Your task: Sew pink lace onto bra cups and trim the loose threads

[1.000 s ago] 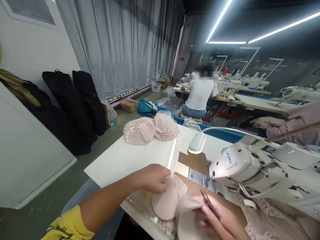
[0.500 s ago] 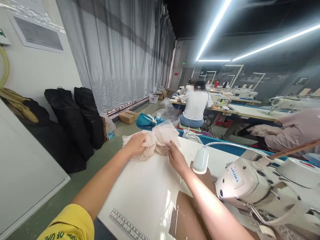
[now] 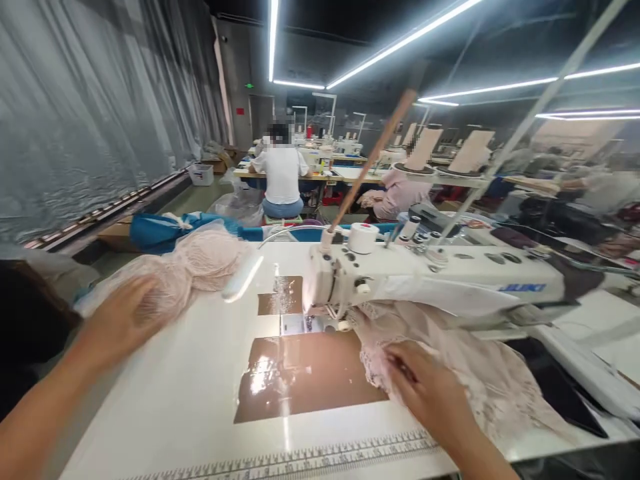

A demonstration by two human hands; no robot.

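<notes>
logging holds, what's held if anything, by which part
Neither grip can be told: left hand on lace cups, right hand at left edge of cloth.

Two hands show: one left hand [image 3: 123, 319], one right hand [image 3: 433, 383]. At the near surface [image 3: 165, 400] are two lace mounds [image 3: 213, 257], one loose fabric heap [image 3: 493, 377], one sewing machine [image 3: 425, 277], one lamp [image 3: 244, 275]; beyond, one white bin [image 3: 201, 175].

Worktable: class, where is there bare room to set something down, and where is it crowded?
Bare: the white stretch of worktable between the lacy cups at the left hand, the brown panel and the ruler; also most of the panel itself. Crowded: the far left corner, with the cups, and the right, where lace fabric bunches between sewing machine and right hand.
</notes>
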